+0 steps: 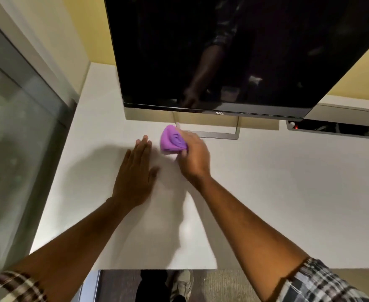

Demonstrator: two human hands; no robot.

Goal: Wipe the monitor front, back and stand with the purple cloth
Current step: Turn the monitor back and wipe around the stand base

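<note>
Two bare forearms reach out over a plain white counter (266,182), each with a rolled plaid sleeve at the bottom edge of the head view. The right hand (193,156) has its fingers curled round a bunched purple cloth (172,139), gripping it just in front of the left corner of the grey metal frame stand (209,134); whether the cloth touches the stand or the counter cannot be told. The left hand (135,173) is just left of the cloth, palm down with its fingers straight and close together, holding nothing; whether it rests on the counter or hovers over it is unclear.

Above the stand hangs the wide flat monitor with a dark, switched-off glossy screen (233,51) and a thin lower bezel carrying a small logo. The screen reflects a dim arm. To the right of the stand, a recessed grey cable hatch (334,125) is set into the counter with its lid raised. A yellow wall (358,77) stands behind, and a grey-framed glass panel (15,138) runs along the left. Below the counter's near edge a shoe (181,284) shows on the floor.
</note>
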